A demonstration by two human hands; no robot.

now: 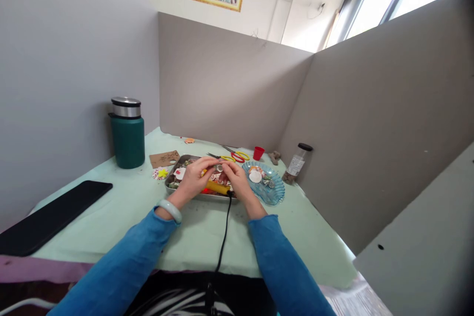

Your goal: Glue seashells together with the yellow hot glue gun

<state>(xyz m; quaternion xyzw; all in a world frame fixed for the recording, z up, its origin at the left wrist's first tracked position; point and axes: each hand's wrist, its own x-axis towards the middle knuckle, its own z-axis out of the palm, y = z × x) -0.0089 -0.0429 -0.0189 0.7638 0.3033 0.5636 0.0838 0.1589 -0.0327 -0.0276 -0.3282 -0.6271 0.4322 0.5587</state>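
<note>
My left hand (197, 176) and my right hand (237, 178) meet above a metal tray (207, 197), fingertips pinched together. Between them is a small round piece (219, 168), pale in the middle; its kind is too small to tell. Below the hands a yellow corded tool (217, 187), perhaps a glue gun, lies across the tray. Its black cord (224, 237) runs down over the table's front edge. Small mixed pieces fill the tray, among them a white disc (179, 174) with a red spot. My hands hide part of the tray.
To the right stand a blue scalloped plate (276, 197) with small pieces, a red cup (258, 153) and a black-lidded jar (296, 165). Scissors (237, 156) lie behind the tray. At left are a green flask (128, 140) and a black mat (55, 217). Grey partitions (229, 79) enclose the table.
</note>
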